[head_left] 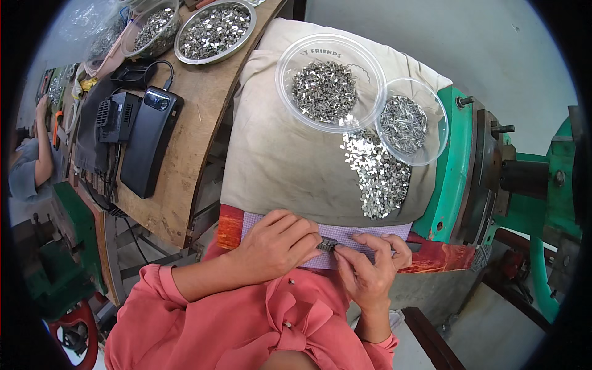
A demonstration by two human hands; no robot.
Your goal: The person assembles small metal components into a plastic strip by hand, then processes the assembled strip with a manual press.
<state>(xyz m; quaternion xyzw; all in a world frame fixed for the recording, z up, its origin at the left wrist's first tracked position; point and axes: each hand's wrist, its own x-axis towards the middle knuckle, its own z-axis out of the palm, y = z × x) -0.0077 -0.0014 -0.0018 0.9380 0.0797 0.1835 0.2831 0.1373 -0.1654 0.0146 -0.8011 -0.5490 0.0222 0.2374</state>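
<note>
A short strip of dark metal links (327, 245) lies between my two hands, over a purple checked cloth (364, 231). My left hand (277, 242) is closed on its left end, the fingers curled. At the strip's right end, my right hand (369, 266) pinches with thumb and forefinger; a tiny part there may be hidden by the fingertips. Beyond my hands, a loose pile of small shiny metal pieces (377, 179) is spread on a beige cloth (277, 160). Behind it stand a clear round tub (287, 98) of small metal pieces and a smaller clear tub (441, 132) of thin metal pins.
On the wooden table (185, 123) to the left are a black power bank (151, 142) with a cable, a metal bowl (179, 46) and a plastic tub (126, 43) of metal pieces. A green machine (453, 166) borders the right side. Another person's arm (43, 148) shows far left.
</note>
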